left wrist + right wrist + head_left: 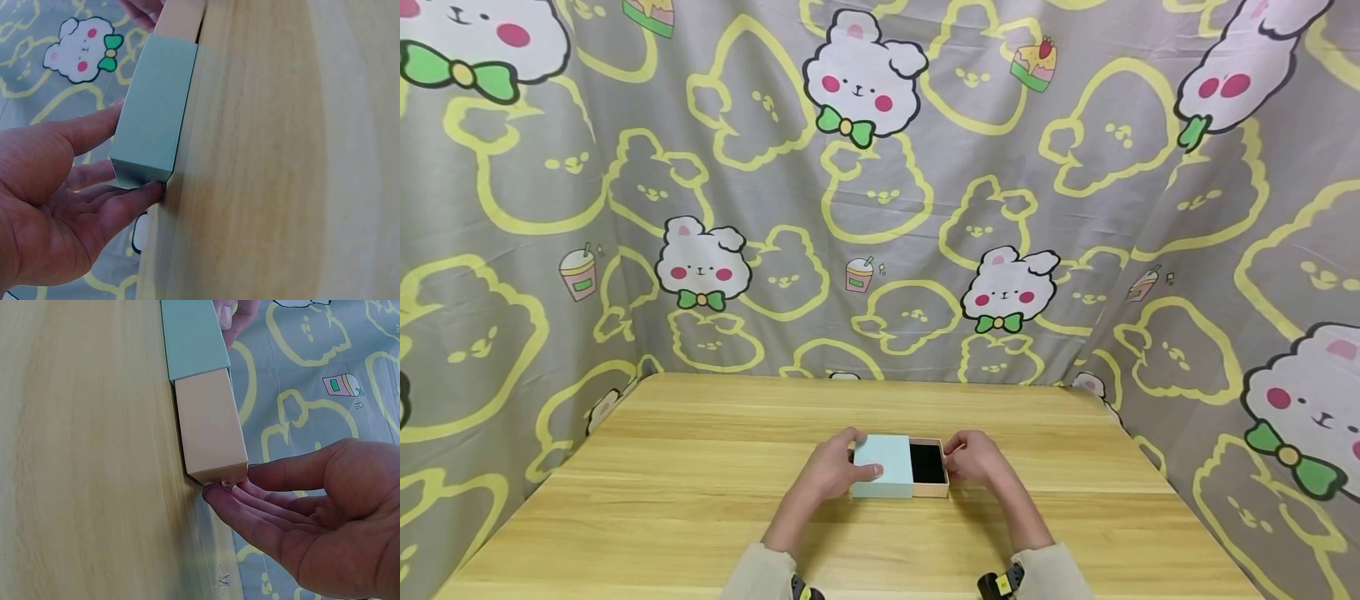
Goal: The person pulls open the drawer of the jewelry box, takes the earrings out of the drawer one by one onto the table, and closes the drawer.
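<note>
A slide-out gift box lies on the table, its pale blue-green sleeve (880,460) covering the left part. From the sleeve's right end sticks out a peach-coloured drawer (931,491) with a black inside (928,463). My left hand (831,467) grips the sleeve at its left end, thumb on top; in the left wrist view the fingers wrap the end of the sleeve (153,106). At the drawer's outer end, my right hand (976,458) pinches the edge. The right wrist view shows thumb and fingers at that end of the drawer (212,425).
A light wood-grain table (715,467) carries the box near its middle. Grey curtains (775,192) with cartoon prints hang behind and on both sides. Dark straps with devices (1000,583) sit at the cuffs.
</note>
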Action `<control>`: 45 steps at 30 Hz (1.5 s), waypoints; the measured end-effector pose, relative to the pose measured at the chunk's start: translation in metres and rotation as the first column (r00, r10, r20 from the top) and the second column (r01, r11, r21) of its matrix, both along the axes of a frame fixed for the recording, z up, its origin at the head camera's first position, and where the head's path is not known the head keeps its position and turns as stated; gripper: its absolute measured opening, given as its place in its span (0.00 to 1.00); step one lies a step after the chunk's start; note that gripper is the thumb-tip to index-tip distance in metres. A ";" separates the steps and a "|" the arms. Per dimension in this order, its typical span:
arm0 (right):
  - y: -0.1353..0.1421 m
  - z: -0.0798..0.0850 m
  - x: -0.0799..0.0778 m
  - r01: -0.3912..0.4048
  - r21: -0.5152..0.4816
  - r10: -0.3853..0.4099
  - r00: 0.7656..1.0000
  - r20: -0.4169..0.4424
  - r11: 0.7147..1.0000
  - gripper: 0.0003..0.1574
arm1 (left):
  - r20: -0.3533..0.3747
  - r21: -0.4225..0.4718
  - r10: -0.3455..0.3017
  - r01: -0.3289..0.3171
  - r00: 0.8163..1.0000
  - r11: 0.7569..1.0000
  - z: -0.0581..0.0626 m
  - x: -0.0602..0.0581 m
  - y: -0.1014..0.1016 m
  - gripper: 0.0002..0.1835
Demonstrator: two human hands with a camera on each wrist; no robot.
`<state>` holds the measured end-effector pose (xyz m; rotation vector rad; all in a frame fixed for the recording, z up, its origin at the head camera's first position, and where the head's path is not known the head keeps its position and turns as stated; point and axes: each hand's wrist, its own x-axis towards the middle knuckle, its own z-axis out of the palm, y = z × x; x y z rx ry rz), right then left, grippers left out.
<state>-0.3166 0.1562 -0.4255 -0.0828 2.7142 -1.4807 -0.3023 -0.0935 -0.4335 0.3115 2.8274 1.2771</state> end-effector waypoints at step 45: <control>-0.023 -0.004 0.005 -0.104 -0.100 0.099 0.994 -0.054 0.989 0.12 | -0.010 0.002 -0.007 0.007 1.000 1.000 0.003 0.001 -0.001 0.33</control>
